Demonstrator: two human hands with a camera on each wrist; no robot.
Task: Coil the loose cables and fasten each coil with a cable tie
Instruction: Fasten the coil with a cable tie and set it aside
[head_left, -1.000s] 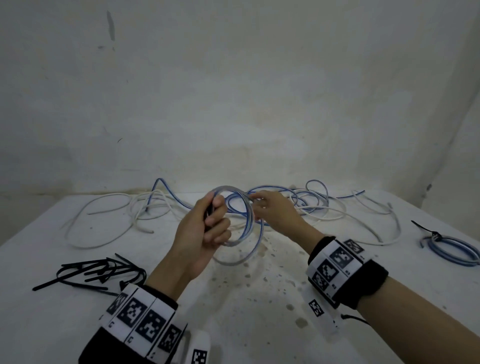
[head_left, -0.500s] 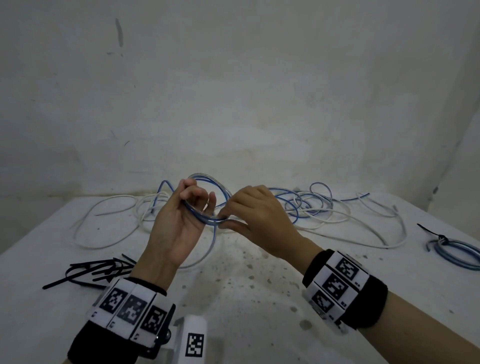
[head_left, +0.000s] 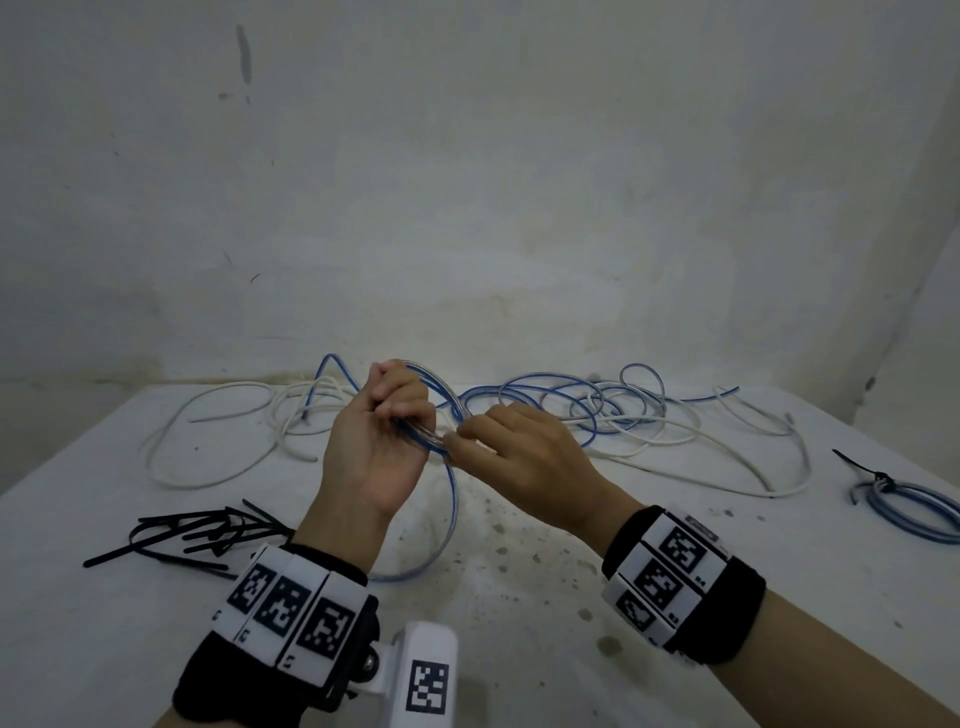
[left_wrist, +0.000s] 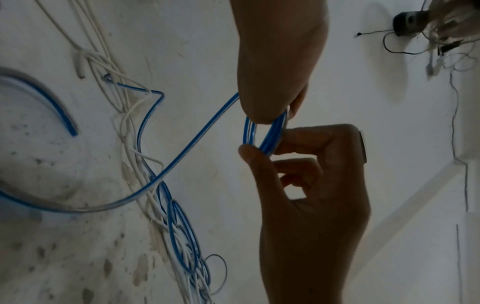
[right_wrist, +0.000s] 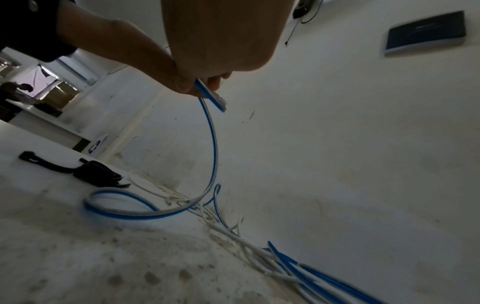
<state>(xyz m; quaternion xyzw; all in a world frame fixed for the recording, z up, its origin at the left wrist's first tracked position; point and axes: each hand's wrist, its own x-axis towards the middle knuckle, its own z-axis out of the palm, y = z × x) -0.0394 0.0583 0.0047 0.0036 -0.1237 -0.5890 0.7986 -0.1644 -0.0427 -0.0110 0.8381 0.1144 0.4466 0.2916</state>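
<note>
Above the middle of the bench (head_left: 519, 623), my two hands meet around a small coil (head_left: 441, 410) of blue-and-clear flat cable, and most of that coil is hidden inside my fists. My left hand (head_left: 376, 447) is curled palm-up around the loops; from the left wrist view only a short arc of stacked blue strands (left_wrist: 262, 133) shows between thumb and fingers. My right hand (head_left: 519, 462) pinches the same bundle with thumb and fingertips, its other fingers bent, knuckles up. From the right wrist view the cut cable end (right_wrist: 217, 100) pokes out below the grip, but I can't tell which loops lie under which.

One slack run of the blue cable (head_left: 452, 509) drops from the coil, curves along the bench toward me and passes behind my left wrist. Behind the hands lies a tangle of loose cables (head_left: 623, 410), thin round white ones mixed with glossy blue-striped ones, too intertwined to count.

To the left sits a heap of black cable ties (head_left: 197, 535), stiff flat strips. At the right edge a finished coil (head_left: 914, 509), blue-grey and cinched with a black tie, is cut off by the frame. The bench surface is white, matte and speckled with dark stains
</note>
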